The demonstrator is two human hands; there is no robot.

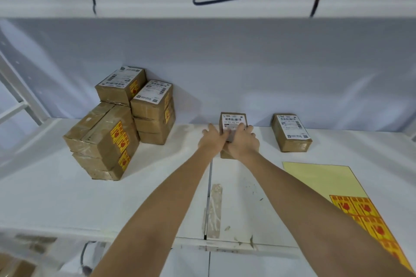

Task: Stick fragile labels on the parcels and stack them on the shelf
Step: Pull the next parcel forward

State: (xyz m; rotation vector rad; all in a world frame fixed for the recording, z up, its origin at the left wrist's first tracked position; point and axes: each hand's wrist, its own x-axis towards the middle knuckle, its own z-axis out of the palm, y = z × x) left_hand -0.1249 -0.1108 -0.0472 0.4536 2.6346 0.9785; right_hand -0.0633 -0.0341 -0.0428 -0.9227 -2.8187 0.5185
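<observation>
- brown cardboard parcel [233, 122] sits at frame centre on the white shelf [67, 198], its printed shipping slip facing up and no yellow sticker visible on it.
- left hand [211, 139] lies against the parcel's left edge with fingers fairly straight; whether the thumb hooks round it, i cannot tell.
- right hand [244, 143] covers the near end, fingers curled over the top face, seemingly gripping it.
- second unlabelled parcel [291, 132] waits just right of centre, apart from the held one.
- labelled stack [119, 123] stands at centre left, several boxes high, yellow-red fragile stickers on their sides.
- label sheet [351, 200] lies at lower right, upper part already peeled bare.
- risk, as i judge it: the held parcel could go onto the stack unlabelled, since the sheet is well away from both hands.
- further risk: the stack looks uneven, so a careless placement might topple the top boxes.
</observation>
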